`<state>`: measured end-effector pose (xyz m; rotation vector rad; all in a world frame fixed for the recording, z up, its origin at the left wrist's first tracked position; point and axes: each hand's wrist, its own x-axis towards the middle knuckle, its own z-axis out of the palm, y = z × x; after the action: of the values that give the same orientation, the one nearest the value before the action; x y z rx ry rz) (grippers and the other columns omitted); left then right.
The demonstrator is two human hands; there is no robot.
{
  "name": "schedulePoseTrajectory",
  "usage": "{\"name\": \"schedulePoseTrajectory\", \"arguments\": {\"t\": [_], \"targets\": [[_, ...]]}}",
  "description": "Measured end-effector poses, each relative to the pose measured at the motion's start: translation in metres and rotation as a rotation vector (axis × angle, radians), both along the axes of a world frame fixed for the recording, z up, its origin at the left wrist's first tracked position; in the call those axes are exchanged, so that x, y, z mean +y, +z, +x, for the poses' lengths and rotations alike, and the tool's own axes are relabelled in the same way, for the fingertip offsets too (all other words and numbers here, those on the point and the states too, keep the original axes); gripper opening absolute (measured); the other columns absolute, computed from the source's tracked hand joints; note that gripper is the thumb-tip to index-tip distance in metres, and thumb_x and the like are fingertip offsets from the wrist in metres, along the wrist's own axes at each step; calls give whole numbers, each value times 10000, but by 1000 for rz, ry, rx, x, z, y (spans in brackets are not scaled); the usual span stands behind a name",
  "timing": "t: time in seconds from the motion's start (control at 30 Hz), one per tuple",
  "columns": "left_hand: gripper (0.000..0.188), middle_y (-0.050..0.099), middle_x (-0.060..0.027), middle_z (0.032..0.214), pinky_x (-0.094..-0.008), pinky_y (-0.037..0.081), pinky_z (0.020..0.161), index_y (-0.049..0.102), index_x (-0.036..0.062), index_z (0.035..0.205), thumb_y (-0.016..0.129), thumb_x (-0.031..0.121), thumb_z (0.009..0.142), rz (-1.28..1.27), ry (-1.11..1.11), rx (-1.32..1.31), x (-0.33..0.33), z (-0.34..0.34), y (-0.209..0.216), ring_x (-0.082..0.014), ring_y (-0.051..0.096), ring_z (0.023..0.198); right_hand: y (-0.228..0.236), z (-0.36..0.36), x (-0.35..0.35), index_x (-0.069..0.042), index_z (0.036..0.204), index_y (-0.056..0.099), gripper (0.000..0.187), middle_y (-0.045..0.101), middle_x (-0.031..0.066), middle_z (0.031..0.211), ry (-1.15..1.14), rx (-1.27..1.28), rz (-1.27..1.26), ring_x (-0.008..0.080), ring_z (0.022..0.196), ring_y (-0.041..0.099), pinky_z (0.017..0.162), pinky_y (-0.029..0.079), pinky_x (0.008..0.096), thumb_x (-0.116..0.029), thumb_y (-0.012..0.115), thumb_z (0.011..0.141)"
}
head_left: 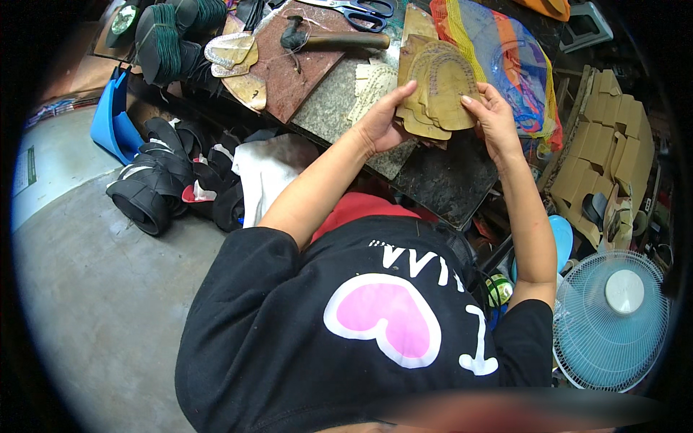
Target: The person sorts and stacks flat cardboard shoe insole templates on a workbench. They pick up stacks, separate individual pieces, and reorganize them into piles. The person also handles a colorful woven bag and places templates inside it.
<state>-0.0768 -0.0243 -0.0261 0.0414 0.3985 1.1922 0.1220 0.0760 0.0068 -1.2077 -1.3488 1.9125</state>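
Between my two hands is a fanned stack of tan card patterns (pixel 440 83), with rounded ends and rows of small marks. My left hand (pixel 386 121) grips its left edge, thumb on top. My right hand (pixel 492 121) pinches the right edge between thumb and fingers. More pale curved patterns (pixel 374 88) lie on the grey stone slab (pixel 328 108), just beyond my left hand. A hammer (pixel 336 41) with a wooden handle rests on a reddish-brown board (pixel 296 76). Farther left, more patterns (pixel 232 54) overlap the board's edge.
Blue-handled scissors (pixel 357 13) lie at the far edge. A colourful mesh bag (pixel 509 65) sits right of the patterns. Green-corded dark bundles (pixel 162 43) stand far left, above black shoe-like pieces (pixel 155 173) on the floor. Cardboard (pixel 603 144) and a fan (pixel 613 317) occupy the right.
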Motion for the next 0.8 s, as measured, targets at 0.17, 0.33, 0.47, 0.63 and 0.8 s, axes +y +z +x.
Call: {"name": "schedulePoseTrajectory", "arguments": {"t": [0.17,0.33,0.47,0.63,0.8], "targets": [[447,611,-193,1231,-489,583,870,446,17,1350,569,156,944,-34,2,209,5,-6,-9,-325,643,1101,-3,7,6,-13,1184,581,248,676,43,1064,-48,-68,20,80,911,649,740,527,229,-110,616,959],[480,623,-150,1191,-463,572,916,453,-4,1317,595,-28,860,-5,203,394,8,-8,-5,-288,655,1058,-1,16,12,34,1218,608,297,689,69,1079,-151,-42,-7,114,930,659,820,531,243,-83,620,945],[500,590,-153,1255,-454,567,927,443,2,1337,598,-18,862,15,188,442,10,-10,3,-274,637,1100,5,9,5,-14,1355,522,420,687,37,1028,-106,-55,-2,85,841,660,683,526,210,-120,615,960],[515,592,-148,1236,-461,563,932,434,1,1348,598,-17,859,48,216,145,8,-5,8,-282,636,1095,4,3,1,-27,1327,476,394,685,67,997,-54,-44,39,66,825,648,656,508,202,-134,605,970],[474,610,-141,1193,-440,558,941,470,-8,1311,596,-37,855,-25,267,363,7,-5,1,-270,647,1055,0,16,9,-48,1187,536,218,656,20,965,-44,-200,89,62,819,627,666,493,194,-136,558,989]]}}
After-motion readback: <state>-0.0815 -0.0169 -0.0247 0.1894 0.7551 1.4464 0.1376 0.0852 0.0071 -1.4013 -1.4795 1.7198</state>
